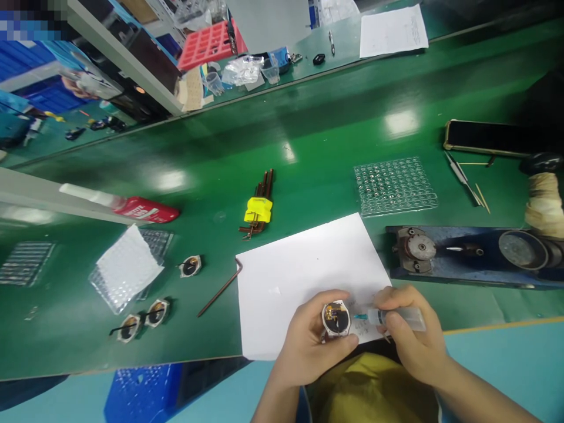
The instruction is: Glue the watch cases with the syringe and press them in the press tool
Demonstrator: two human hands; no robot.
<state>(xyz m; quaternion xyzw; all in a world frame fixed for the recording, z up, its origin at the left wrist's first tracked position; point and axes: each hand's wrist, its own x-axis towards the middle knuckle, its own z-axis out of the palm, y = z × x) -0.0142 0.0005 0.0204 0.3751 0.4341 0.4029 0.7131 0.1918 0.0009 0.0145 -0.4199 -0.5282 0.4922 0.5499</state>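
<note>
My left hand (pixel 308 341) grips a small watch-like assembly (pixel 336 318) by its edges, its dark, gold-marked inside facing up. In my right hand (pixel 409 335) is a clear syringe (pixel 412 319) with a teal needle tip, pointing left at the assembly with a small gap between. Both hands are above the front edge of a white paper sheet (pixel 304 270). Similar assemblies lie to the left: a single one (pixel 190 267), and a pair, one at the right (pixel 157 313) and one at the left (pixel 129 328). A bent hex key (pixel 219 289) rests beside the paper.
A blue metal fixture (pixel 467 276) stands to the right, below tweezers (pixel 460 174) and a phone (pixel 489 137). Behind the paper are a clear blister tray (pixel 395 187) and a yellow-held hex key set (pixel 258 210). At left lie a red bottle (pixel 147 210) and a white cloth (pixel 127 261) on trays.
</note>
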